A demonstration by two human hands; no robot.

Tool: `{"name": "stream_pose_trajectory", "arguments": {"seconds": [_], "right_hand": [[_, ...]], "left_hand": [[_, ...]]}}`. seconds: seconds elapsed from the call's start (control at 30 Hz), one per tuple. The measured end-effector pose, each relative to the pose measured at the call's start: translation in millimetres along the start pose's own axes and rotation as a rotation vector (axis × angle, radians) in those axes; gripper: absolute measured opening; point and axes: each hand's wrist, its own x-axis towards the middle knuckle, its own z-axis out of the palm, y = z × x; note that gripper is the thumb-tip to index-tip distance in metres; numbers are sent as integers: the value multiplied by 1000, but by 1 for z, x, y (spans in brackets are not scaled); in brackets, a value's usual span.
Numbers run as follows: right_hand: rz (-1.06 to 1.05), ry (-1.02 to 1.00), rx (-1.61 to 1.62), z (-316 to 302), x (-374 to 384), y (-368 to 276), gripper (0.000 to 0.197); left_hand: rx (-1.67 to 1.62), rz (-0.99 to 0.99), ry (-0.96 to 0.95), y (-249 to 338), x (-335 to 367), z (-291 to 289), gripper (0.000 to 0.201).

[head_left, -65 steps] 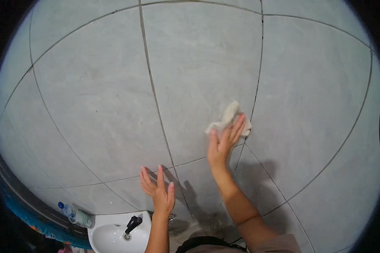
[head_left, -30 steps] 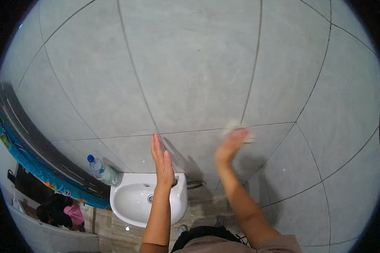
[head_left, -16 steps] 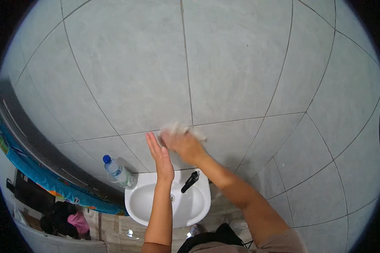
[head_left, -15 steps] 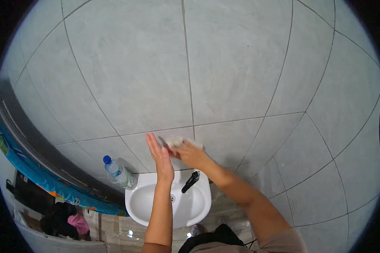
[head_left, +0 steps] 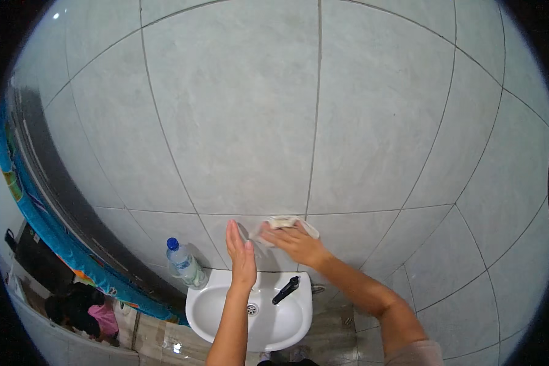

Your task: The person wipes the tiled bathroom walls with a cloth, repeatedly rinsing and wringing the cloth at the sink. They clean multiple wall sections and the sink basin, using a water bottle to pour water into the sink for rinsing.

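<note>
In the head view, the right hand [head_left: 299, 245] is pressing a pale cloth [head_left: 287, 221] against the grey tiled wall [head_left: 238, 140], just below a horizontal grout line and above the back of a white sink [head_left: 216, 308]. Its fingers are stretching out across the cloth rather than closing round it, and they are pointing toward the left. The cloth is lying crumpled under the palm and fingers, its edges showing above and on both sides of the hand.

The left hand [head_left: 243, 262] is standing open and bare beside it, fingers together and pointing up, thumb slightly apart. Whether its fingertips are touching the wall cannot be told. The left forearm is crossing in front of the sink basin, covering part of it.

On the sink, a black tap [head_left: 285, 290] is slanting over the basin toward a round drain [head_left: 252, 309]. At the sink's back left corner, a clear plastic bottle [head_left: 187, 266] with a blue cap [head_left: 172, 243] is standing close to the wall. Further left, a blue patterned fabric [head_left: 55, 241] is hanging along a dark frame [head_left: 73, 219]. Below, the brownish floor [head_left: 152, 341] is reflecting light.
</note>
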Motion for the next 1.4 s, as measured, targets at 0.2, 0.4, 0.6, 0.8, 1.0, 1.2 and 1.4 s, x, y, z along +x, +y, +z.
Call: {"name": "stream_pose_trajectory", "arguments": {"seconds": [0.2, 0.4, 0.6, 0.8, 1.0, 1.2, 1.4], "right_hand": [[368, 925, -526, -56, 62, -14, 54], [-20, 497, -528, 18, 150, -89, 49], [18, -102, -257, 99, 49, -43, 42], [235, 1126, -636, -31, 175, -64, 57], [-276, 497, -575, 10, 295, -178, 43], [-248, 400, -898, -43, 240, -134, 41], [-166, 1197, -762, -144, 394, -178, 40]], "left_hand": [[-62, -25, 138, -7, 17, -36, 60], [41, 106, 318, -16, 7, -44, 70], [-3, 374, 177, -28, 23, -133, 73], [-132, 336, 121, -36, 62, -213, 69], [52, 361, 146, -35, 110, -243, 67], [507, 193, 141, -40, 152, -268, 62], [536, 275, 117, -46, 148, -276, 58]]}}
